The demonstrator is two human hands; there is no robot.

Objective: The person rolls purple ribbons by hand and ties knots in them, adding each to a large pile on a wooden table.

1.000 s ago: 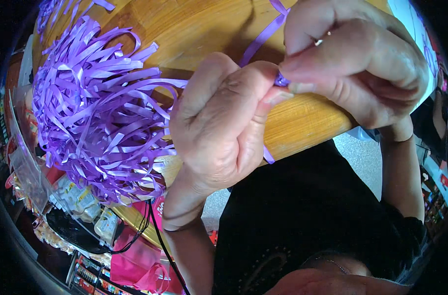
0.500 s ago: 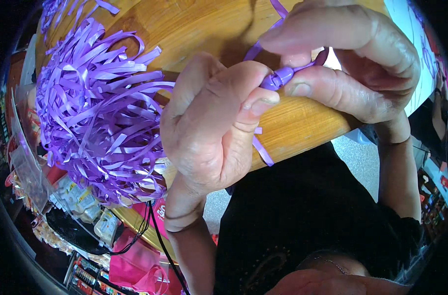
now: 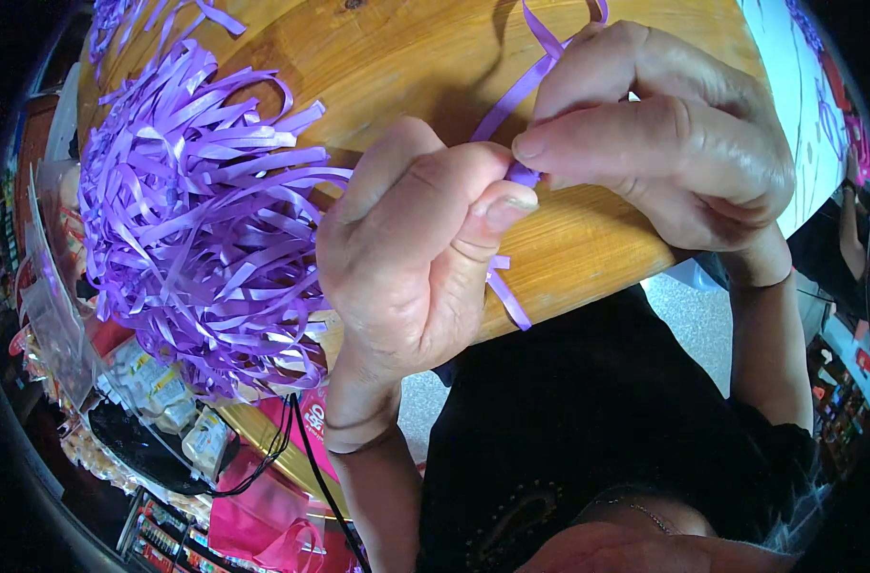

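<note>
Over the wooden table, my left hand [image 3: 411, 248] pinches a purple satin ribbon [image 3: 524, 174] between thumb and forefinger. The ribbon is folded into a small knot-like bundle where the hands meet. My right hand [image 3: 669, 134] closes its fingertips on the same bundle from the right, covering most of it. One ribbon length [image 3: 516, 93] runs up behind the right fingers. A short tail [image 3: 508, 298] hangs below my left hand. Left of my hands lies a big heap of cut purple ribbon strips [image 3: 196, 220].
The wooden table [image 3: 397, 57] has a curved front edge close to my body. More purple strips [image 3: 162, 19] lie at its far left. Lower left are a pink bag [image 3: 263, 520], black cables [image 3: 306, 458] and clear plastic packaging [image 3: 62, 296]. A white surface [image 3: 788, 105] stands at the right.
My right fingers have come down and left over the ribbon bundle, which showed openly before and is now mostly covered. My left hand keeps its pinch, nearly in place.
</note>
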